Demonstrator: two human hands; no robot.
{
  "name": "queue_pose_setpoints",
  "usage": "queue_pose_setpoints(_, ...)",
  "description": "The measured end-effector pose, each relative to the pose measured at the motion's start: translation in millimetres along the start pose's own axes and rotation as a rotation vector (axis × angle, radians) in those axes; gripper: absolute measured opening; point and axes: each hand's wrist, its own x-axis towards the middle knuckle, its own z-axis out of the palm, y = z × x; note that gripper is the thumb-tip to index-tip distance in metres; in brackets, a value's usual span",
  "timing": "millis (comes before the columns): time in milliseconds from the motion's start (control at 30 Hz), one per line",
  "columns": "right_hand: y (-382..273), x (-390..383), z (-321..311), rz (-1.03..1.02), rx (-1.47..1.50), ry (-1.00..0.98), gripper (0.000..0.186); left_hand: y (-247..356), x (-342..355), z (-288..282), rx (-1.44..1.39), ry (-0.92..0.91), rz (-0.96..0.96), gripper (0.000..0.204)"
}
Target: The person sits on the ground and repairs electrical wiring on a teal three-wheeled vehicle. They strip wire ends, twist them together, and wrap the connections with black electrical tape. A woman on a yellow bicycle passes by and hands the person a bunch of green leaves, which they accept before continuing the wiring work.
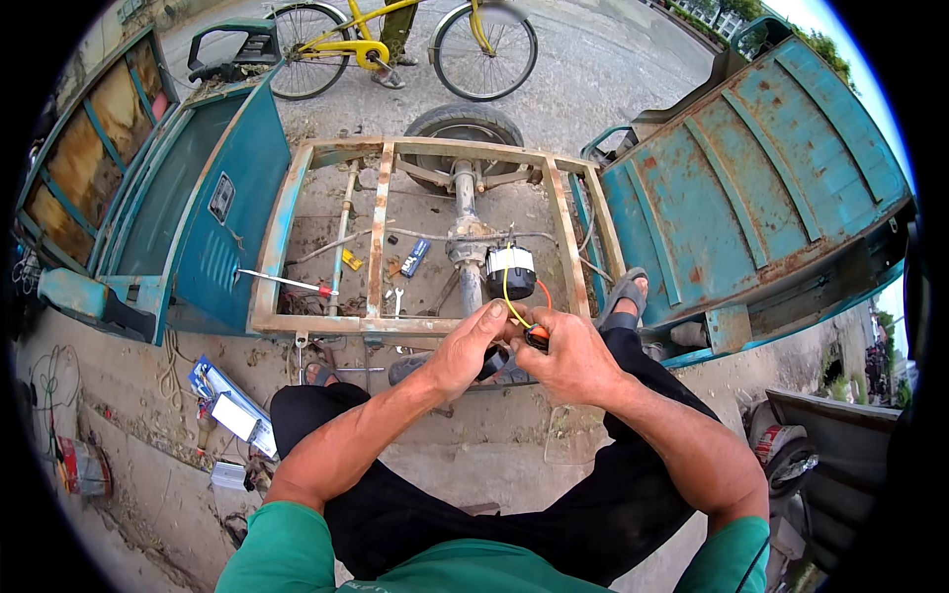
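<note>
My left hand [463, 348] and my right hand [565, 358] meet in front of me, above my knees. Both pinch the ends of a yellow wire [507, 289] and an orange wire [545, 293], with a small orange and black piece [537, 336] gripped in the right fingers. The wires run up to a black and white motor [510, 269] mounted on the rear axle [465, 237] inside a rusty rectangular frame [380, 229]. I am squatting, in black trousers and sandals.
A teal cargo-bed panel [751, 188] leans at the right, a teal cab door [213, 212] at the left. A screwdriver [287, 283], wrenches [395, 299] and a blue tool lie within the frame. Boxes [232, 410] rest on the ground at left. A yellow bicycle [395, 40] stands behind.
</note>
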Motion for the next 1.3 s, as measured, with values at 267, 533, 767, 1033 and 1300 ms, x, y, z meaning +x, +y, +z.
queue_pose_setpoints(267,1.4,-3.7,-8.9,0.011,0.196,-0.059,0.04,6.4,1.2,-13.8,-0.008,-0.01,-0.038,0.076)
queue_pose_setpoints(533,10.4,-3.9,8.2,0.012,0.156,-0.071,0.039,0.8,-3.8,-11.7,0.137,0.002,-0.041,0.066)
queue_pose_setpoints(767,10.3,-6.7,11.4,0.014,0.14,-0.072,0.041,-6.5,-6.4,-5.8,0.154,0.03,0.023,0.068)
queue_pose_setpoints(1033,11.6,-5.9,15.5,-0.048,0.13,-0.066,0.038,-5.5,-11.2,-1.0,0.084,0.004,0.017,0.066)
queue_pose_setpoints(1300,8.4,-5.8,21.8,-0.112,-0.096,0.045,0.034,-2.4,-11.9,2.5,0.079,0.026,0.0,0.068)
